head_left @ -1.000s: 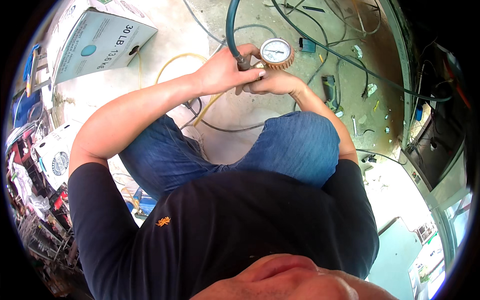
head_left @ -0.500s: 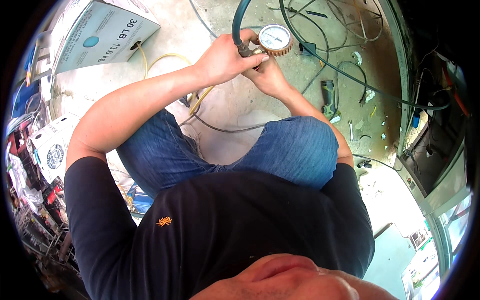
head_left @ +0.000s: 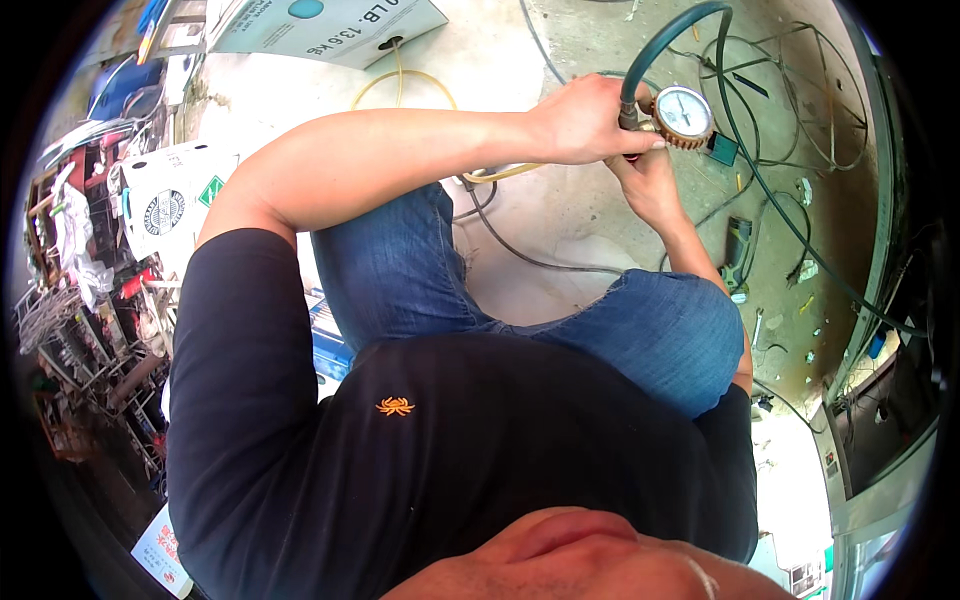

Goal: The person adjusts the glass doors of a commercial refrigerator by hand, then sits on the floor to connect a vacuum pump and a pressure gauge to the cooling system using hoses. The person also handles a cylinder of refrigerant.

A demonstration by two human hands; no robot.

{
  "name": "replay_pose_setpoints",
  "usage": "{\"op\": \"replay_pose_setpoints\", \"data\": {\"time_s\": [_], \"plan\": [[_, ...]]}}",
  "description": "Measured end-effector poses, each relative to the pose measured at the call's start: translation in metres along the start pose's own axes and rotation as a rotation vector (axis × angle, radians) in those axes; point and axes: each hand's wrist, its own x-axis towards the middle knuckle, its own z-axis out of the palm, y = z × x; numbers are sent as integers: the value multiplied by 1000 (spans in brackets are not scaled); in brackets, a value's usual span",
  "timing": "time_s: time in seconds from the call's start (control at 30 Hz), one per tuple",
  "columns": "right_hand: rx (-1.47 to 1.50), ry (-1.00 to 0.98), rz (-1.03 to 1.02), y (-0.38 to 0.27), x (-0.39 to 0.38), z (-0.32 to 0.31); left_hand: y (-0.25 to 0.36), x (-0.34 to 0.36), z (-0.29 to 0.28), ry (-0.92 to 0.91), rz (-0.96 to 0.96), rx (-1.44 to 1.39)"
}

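A round pressure gauge (head_left: 684, 111) with a white dial and a ribbed brown rim sits at my hands, out past my knees. My left hand (head_left: 583, 120) is closed round the fitting at the end of a thick dark green hose (head_left: 640, 68), its thumb laid across toward the gauge. From below, my right hand (head_left: 648, 188) grips the same gauge assembly. Its fingertips are partly hidden behind my left hand. A bit of red shows between the two hands. The hose arches up from the fitting and runs off to the right.
A white and blue carton (head_left: 330, 30) stands far left, with a yellow hose (head_left: 430, 82) coming from its hole. On the right floor lie a green and black power tool (head_left: 738, 250), a wrench (head_left: 758, 325) and coiled cables (head_left: 820, 90). Cluttered shelves (head_left: 90, 330) line the left.
The view has swung, so the carton, floor and hands appear further right. Both hands stay on the gauge assembly; my left arm looks straighter across the picture.
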Motion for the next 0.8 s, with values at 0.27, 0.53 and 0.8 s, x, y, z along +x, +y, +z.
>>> {"op": "replay_pose_setpoints", "data": {"time_s": [0.27,0.53,0.8], "plan": [[101,-38,29,-8,1,1,-7,-4,-2,25,49,-26],[92,-50,-3,-9,-4,-5,-6,-4,1,34,85,-82],[31,-62,-35,-10,-3,-7,5,-6,-3,-12,6,-54]]}}
